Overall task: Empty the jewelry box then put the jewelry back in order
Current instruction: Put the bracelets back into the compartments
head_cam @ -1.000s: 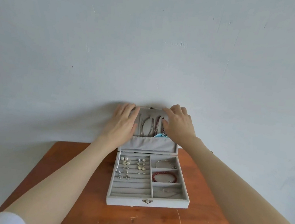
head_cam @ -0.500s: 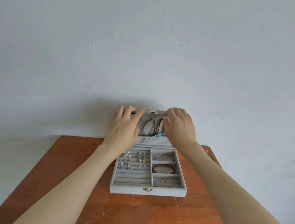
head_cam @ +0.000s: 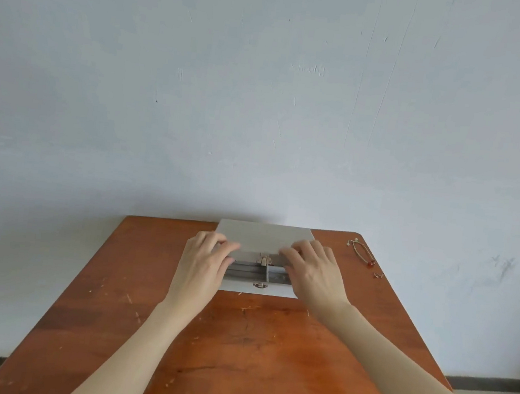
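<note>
You are gripping the lid point(head_cam: 263, 237) of the grey jewelry box point(head_cam: 258, 288) at its front corners, left hand point(head_cam: 204, 263) and right hand point(head_cam: 315, 272) both curling over the edge. A second ago it was standing upright; now it is lying nearly closed. The box is sitting mid-table point(head_cam: 236, 340), a bracelet point(head_cam: 361, 252) lying apart at its right.

Box point(head_cam: 263, 239) contents mostly hidden by lid, hands.
</note>
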